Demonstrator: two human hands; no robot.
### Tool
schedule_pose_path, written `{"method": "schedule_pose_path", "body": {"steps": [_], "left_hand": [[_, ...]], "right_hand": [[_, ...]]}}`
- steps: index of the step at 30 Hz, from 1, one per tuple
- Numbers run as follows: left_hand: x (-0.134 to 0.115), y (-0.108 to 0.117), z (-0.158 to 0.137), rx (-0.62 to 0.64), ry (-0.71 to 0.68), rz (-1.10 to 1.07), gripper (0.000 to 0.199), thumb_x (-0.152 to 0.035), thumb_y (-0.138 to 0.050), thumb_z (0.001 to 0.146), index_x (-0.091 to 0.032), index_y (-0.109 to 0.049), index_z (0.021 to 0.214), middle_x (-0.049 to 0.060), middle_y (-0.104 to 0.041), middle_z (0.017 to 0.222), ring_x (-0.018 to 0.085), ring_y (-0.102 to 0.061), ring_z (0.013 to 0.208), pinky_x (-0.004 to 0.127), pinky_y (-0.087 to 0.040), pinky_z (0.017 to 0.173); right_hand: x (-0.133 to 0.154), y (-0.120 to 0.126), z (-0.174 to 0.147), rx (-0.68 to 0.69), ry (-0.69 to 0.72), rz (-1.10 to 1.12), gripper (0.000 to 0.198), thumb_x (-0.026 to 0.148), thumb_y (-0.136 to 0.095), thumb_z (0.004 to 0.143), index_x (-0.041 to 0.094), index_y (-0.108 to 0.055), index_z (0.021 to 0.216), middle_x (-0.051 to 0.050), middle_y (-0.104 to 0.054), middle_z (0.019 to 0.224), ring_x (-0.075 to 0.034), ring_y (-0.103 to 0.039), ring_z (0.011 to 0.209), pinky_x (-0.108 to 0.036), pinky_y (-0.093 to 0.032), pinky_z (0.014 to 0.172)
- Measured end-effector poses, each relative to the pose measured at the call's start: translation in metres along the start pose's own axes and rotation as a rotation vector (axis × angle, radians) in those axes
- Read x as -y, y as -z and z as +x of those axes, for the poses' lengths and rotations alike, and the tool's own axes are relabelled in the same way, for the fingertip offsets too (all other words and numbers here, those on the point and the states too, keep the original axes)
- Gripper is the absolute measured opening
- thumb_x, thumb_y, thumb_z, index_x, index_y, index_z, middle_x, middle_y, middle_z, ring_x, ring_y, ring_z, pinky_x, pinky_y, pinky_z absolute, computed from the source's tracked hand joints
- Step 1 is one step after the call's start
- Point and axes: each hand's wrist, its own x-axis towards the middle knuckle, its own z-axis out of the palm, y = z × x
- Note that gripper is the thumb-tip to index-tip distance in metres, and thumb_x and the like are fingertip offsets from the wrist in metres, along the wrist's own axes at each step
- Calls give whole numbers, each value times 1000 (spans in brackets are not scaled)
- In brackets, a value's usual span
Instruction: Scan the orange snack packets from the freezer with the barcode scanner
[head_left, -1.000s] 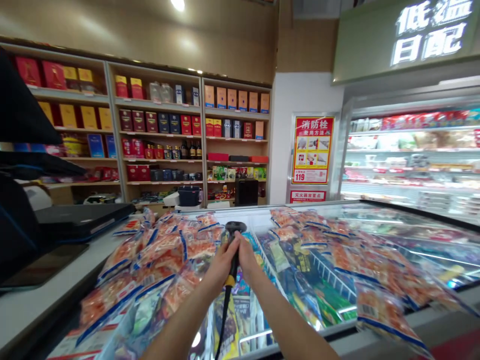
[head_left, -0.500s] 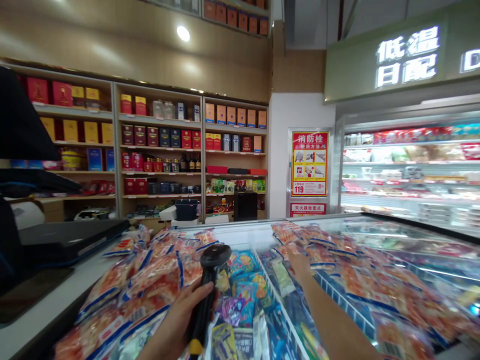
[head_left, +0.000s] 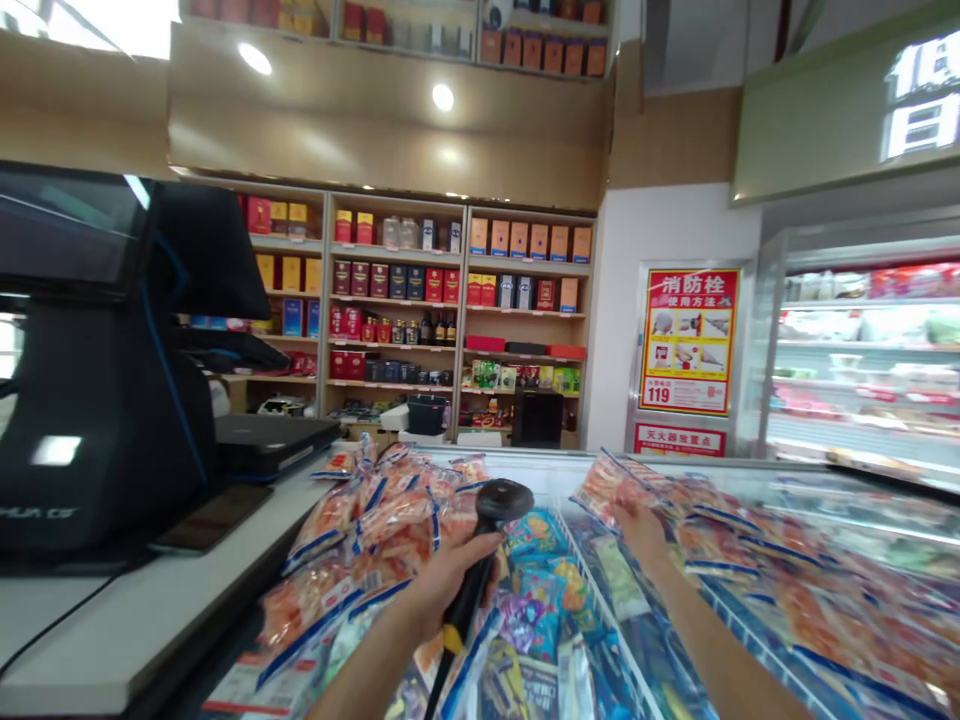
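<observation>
My left hand (head_left: pixel 457 575) is wrapped around the handle of a black barcode scanner (head_left: pixel 480 555). The scanner stands nearly upright, its head on top and a cable running down from the yellow-banded base. Farther right, my right hand (head_left: pixel 636 512) grips a clear plastic bag of reddish-orange food (head_left: pixel 600 488) with blue edging, tilted up above the freezer. I cannot tell exactly what food it is. A pile of similar bags (head_left: pixel 397 525) lies left of the scanner, and more of these bags (head_left: pixel 712 545) lie to the right of my right hand.
A chest freezer holds blue snack packets (head_left: pixel 536 580) beside a white wire divider (head_left: pixel 600 600). On the left, a white counter (head_left: pixel 172 610) carries a black checkout terminal (head_left: pixel 97 400) and a phone (head_left: pixel 214 520). Shelves of boxes (head_left: pixel 397 280) stand behind.
The view has turned left, showing more of the counter and terminal. My right hand has raised a bag off the right-hand pile. My left hand still holds the scanner.
</observation>
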Motion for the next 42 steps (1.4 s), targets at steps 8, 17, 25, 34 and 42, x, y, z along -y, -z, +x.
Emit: {"method": "schedule_pose_path", "body": {"steps": [8, 17, 25, 34, 42], "left_hand": [[4, -10, -63, -39, 12, -1, 14, -30, -51, 66, -16, -48, 66, -3, -50, 49, 6, -43, 39, 18, -30, 39], [4, -17, -64, -20, -30, 62, 16, -31, -53, 65, -16, -48, 62, -4, -50, 48, 6, -42, 38, 18, -29, 39], [10, -8, -42, -123, -18, 18, 21, -36, -53, 65, -15, -48, 64, -4, -50, 47, 5, -42, 37, 17, -32, 38], [6, 8, -47, -240, -1, -49, 27, -42, -56, 63, -15, -50, 61, -3, -51, 47, 6, -44, 37, 17, -34, 37], [11, 2, -38, -230, 35, -64, 28, -41, -58, 60, -16, -52, 70, -3, -53, 47, 6, -44, 36, 17, -35, 36]], "right_hand": [[34, 19, -9, 133, 78, 14, 29, 33, -34, 71, 15, -56, 73, -6, -61, 69, -16, -54, 67, -22, -34, 55], [39, 24, -20, 202, 44, 51, 25, 26, -36, 74, 12, -57, 77, -7, -62, 72, -14, -55, 66, -20, -35, 56], [53, 2, -34, 280, 29, -78, 24, 22, -38, 73, 12, -60, 76, -9, -63, 76, -16, -56, 73, -22, -36, 59], [100, -67, -70, 408, 118, -89, 30, 30, -35, 76, 13, -60, 78, -11, -63, 81, -18, -57, 77, -24, -38, 62], [111, -67, -73, 442, 176, -124, 45, 46, -30, 76, 16, -63, 70, -9, -64, 76, -17, -57, 76, -23, -39, 65]]}}
